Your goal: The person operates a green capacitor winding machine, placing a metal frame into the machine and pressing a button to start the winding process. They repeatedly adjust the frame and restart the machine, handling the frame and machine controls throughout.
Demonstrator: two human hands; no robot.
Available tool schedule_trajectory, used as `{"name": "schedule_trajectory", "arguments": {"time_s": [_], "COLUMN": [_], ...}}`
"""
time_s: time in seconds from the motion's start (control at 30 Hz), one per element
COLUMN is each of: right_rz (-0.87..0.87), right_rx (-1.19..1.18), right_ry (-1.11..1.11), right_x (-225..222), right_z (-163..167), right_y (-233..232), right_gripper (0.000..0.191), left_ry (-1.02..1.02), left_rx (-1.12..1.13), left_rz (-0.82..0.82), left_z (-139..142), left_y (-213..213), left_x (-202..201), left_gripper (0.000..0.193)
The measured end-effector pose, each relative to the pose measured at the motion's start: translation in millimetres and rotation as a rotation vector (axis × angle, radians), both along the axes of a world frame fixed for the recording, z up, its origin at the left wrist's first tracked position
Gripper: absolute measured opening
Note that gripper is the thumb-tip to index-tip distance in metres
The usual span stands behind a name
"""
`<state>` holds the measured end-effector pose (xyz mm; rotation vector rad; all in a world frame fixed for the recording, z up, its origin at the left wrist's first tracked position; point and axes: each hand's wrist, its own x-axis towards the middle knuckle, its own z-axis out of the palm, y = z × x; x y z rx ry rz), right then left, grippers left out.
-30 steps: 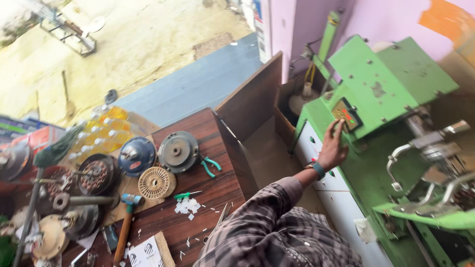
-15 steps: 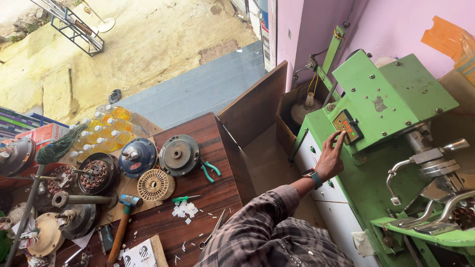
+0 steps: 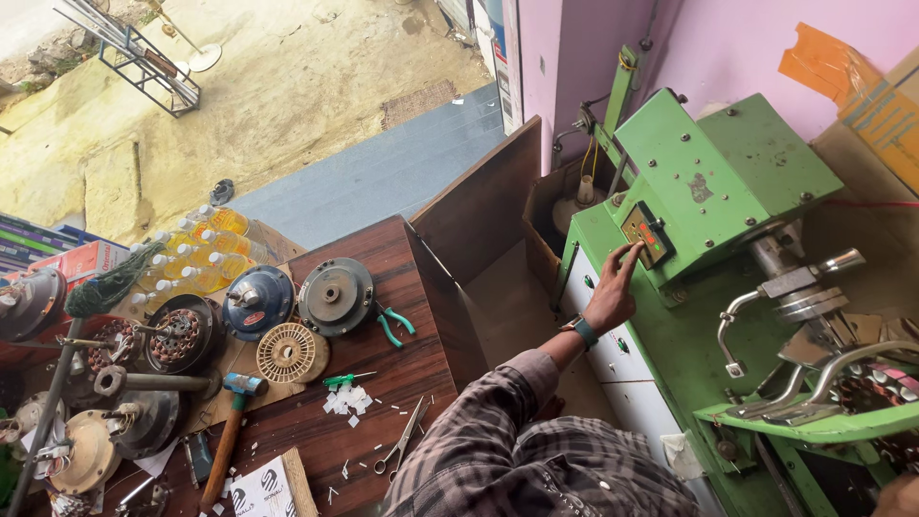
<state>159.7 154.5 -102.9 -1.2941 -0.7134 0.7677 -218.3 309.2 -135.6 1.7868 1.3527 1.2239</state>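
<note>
While the arm in the checked sleeve was stretched forward, one hand (image 3: 611,297) was raised to the small control panel (image 3: 645,233) on the green machine (image 3: 728,182), its fingers (image 3: 627,260) held loosely together with one fingertip apparently touching the panel's lower edge; the contact was hard to judge. Which hand it was could not be told. Well behind the fingers, scissors (image 3: 402,438) and a hammer (image 3: 230,431) were left on the wooden bench (image 3: 402,287).

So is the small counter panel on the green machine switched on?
On: the counter panel shows a lit red-orange display, with the left hand touching its edge.
</note>
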Motion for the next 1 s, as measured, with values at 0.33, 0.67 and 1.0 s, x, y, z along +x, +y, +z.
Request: {"name": "schedule_trajectory", "arguments": {"time_s": [0.33,0.67,1.0], "right_rz": [-0.104,-0.278,-0.12], "right_rx": [0.187,0.105,0.199], "right_ry": [-0.213,-0.096,-0.249], "right_x": [31.3,22.5,-2.2], "right_z": [-18.0,0.3,42.3], "right_y": [5.5,15.4,14.9], "right_gripper": [0.04,0.029,0.049], "left_ry": [0.034,0.034,0.026], "left_rx": [0.024,0.047,-0.029], "left_rz": [-0.004,-0.014,-0.02], "left_z": [-29.7,-31.8,-30.3], "left_y": [5.3,6.8,1.8], "left_x": [12.8,17.8,16.3], "left_gripper": [0.109,0.104,0.103]}}
